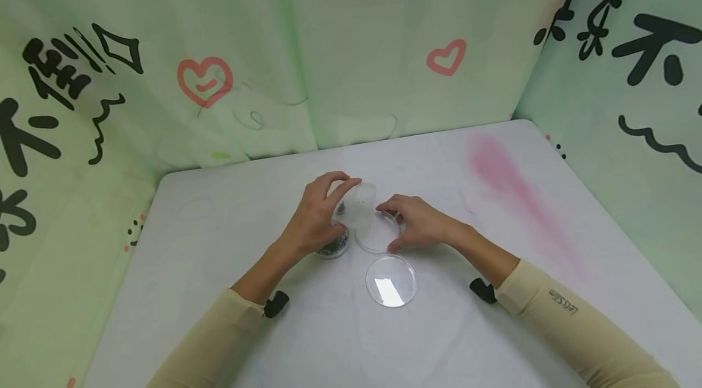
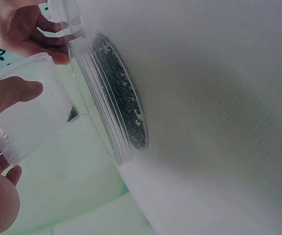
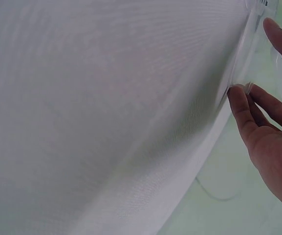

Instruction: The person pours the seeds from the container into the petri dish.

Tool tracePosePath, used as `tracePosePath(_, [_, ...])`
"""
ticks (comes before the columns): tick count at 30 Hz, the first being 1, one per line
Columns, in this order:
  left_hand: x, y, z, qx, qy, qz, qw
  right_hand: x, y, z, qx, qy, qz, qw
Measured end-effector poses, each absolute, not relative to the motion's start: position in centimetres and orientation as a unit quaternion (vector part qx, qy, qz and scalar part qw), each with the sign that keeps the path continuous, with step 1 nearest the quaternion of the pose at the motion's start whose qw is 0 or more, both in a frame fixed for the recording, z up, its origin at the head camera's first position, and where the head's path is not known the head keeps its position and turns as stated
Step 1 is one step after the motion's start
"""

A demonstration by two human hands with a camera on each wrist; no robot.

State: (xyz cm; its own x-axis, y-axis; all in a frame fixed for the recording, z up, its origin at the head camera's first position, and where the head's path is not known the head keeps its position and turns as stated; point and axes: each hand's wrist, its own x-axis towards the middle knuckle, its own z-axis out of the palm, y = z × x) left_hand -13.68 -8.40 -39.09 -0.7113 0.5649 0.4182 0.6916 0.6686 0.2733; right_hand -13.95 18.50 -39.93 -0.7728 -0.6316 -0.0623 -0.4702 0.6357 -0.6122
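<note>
In the head view, the left hand (image 1: 318, 211) grips a tilted clear box (image 1: 362, 204) at eleven o'clock of a clear dish (image 1: 373, 250), which the right hand (image 1: 421, 221) holds at three; on the counter (image 1: 230, 236), a granule-filled dish (image 1: 336, 248) sits at nine and a round clear piece (image 1: 392, 281) (lid or dish, one cannot tell) near five. The left wrist view shows dark grains (image 2: 73, 114) at the box's three-o'clock corner. The right wrist view shows fingertips (image 3: 237, 97) pinching the clear dish's rim.
</note>
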Motion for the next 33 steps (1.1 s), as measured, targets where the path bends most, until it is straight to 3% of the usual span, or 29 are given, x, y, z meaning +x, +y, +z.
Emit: tracePosePath(33, [-13.2, -7.0, -38.5, -0.428, -0.869, -0.096, 0.23, -14.0, 18.5, -39.9, -0.319, 0.89, -0.3, 0.129])
